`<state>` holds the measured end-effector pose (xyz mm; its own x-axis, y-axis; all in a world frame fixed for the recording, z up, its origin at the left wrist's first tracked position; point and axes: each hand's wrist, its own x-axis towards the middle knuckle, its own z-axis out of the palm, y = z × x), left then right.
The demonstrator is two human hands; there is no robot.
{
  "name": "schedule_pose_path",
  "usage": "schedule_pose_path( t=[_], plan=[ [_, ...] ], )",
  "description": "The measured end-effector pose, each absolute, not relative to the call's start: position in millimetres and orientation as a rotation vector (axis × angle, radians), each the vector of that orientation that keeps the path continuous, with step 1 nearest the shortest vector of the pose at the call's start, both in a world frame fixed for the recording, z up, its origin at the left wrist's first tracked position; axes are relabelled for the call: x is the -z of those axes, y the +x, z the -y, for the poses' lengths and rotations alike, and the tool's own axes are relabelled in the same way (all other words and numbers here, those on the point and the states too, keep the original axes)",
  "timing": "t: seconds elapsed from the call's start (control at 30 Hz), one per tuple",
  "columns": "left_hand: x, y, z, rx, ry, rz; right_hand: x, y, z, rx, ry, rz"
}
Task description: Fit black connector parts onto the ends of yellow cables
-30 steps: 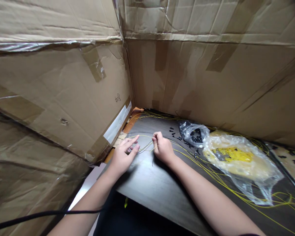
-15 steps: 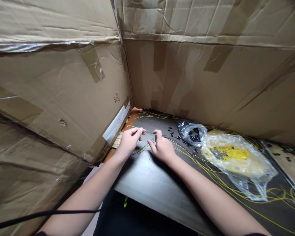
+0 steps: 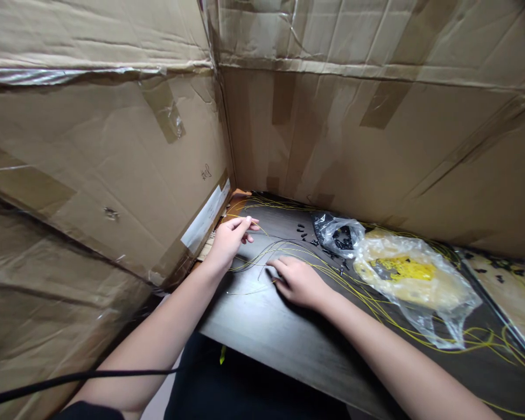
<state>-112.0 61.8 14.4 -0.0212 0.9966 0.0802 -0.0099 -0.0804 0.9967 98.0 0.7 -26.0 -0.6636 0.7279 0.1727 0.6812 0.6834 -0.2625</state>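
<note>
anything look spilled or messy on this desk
Yes. Small black parts lie loose on the table beside the small clear bag that holds more of them, as if spilled. Thin yellow wires sprawl in tangled loops across the table and under the larger bag.

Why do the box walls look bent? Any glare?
Head view: the wide lens bows the cardboard walls toward the edges; glare glints on the clear plastic bag and the tape; the dark table is dim, softly shadowed beside the right hand.
</note>
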Motion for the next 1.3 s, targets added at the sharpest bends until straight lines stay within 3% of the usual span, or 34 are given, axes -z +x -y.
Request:
schedule_pose_path(
  t=[0.4,0.6,0.77,1.07,1.3],
  plan=[
    [-15,-117,-41,-1.305,1.236,-1.151,18,109,-47,0.065,-1.126,2.493],
    [-12,-124,-44,-1.301,1.207,-1.180,19,109,-68,-0.234,-1.089,2.474],
    [9,-130,-28,-1.180,1.456,-1.481,0,124,-66,-0.374,-1.094,2.401],
    [39,-116,32,-0.454,2.357,-1.563,-21,138,-55,-0.850,-1.121,2.025],
    [27,-134,19,-0.614,2.699,-1.433,-19,146,-53,-0.919,-1.189,1.659]
  ],
)
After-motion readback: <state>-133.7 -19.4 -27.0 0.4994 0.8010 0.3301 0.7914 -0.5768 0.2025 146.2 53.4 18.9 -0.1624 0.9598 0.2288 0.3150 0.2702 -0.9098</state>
